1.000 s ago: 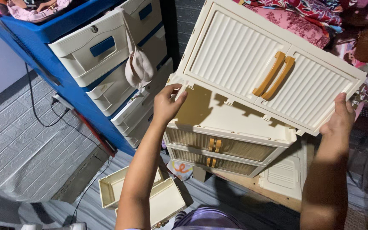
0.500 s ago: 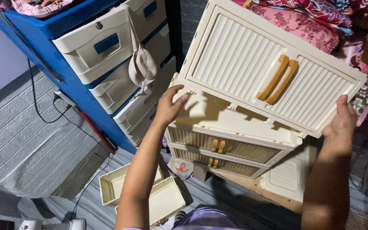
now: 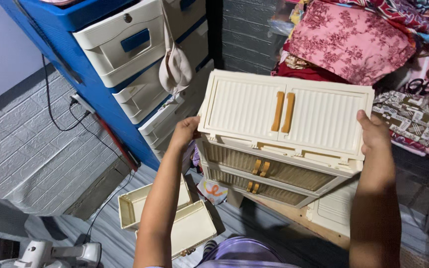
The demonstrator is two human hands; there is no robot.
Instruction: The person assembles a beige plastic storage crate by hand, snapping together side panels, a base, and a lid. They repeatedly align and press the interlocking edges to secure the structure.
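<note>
The left hand point(image 3: 184, 131) grips the left edge of a cream cabinet point(image 3: 284, 116), fingers curled around its side. The right hand point(image 3: 372, 135) clasps the right edge, thumb on the front. The cabinet, between the two hands, sits on a stack of matching units point(image 3: 266, 171). Left of the left fingers stands a blue drawer chest point(image 3: 125, 59); below them, loose cream drawers point(image 3: 175, 218) lie on the floor.
</note>
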